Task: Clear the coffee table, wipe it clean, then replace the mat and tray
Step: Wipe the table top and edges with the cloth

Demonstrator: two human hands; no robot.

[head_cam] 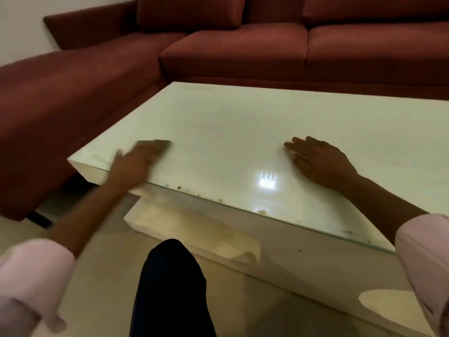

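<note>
Table (243, 132): cleared, wiping underway; left hand (136, 161) blurred, grip unclear, cloth (155, 143) at fingertips; right hand (320, 161) flat, fingers spread; crumbs (194, 190) nearside; mat, tray unreturned.

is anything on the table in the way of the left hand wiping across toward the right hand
Nothing visible between them. The left hand and right hand both rest on the coffee table; only small crumbs lie along its near edge.
</note>
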